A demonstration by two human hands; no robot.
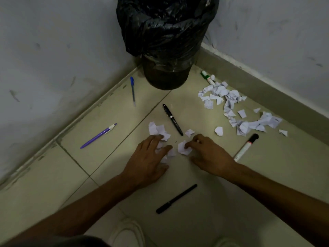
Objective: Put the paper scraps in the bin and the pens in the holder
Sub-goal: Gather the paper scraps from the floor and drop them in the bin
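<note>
A: Hands?
B: Left hand (148, 160) flat-ish, fingers spread, pressed on small heap of paper scraps (161, 139) at center — covering, not clenched. Right hand (211, 157) half curled, thumb + forefinger pinching one scrap (183, 148), just beside left's heap.

A: Rest of paper?
B: Big scatter (231, 107) at 2 o'clock near baseboard; single bits (219, 131) between that and hands.

A: Bin?
B: Bin (167, 41) w/ black liner at 12 o'clock, in wall corner.

A: Pens?
B: All on floor tiles (53, 184). Blue pen (132, 90) at 11, left of bin. Purple pen (98, 136) at 9–10. Black capped pen (172, 119) just above hands, touching nothing. Black marker (176, 198) at 6, between forearms. White marker, dark cap (246, 147) at 3, beside right wrist. Green-capped marker (207, 77) at 1, touching scatter's edge.

A: Holder?
B: Can't tell — out of frame.
</note>
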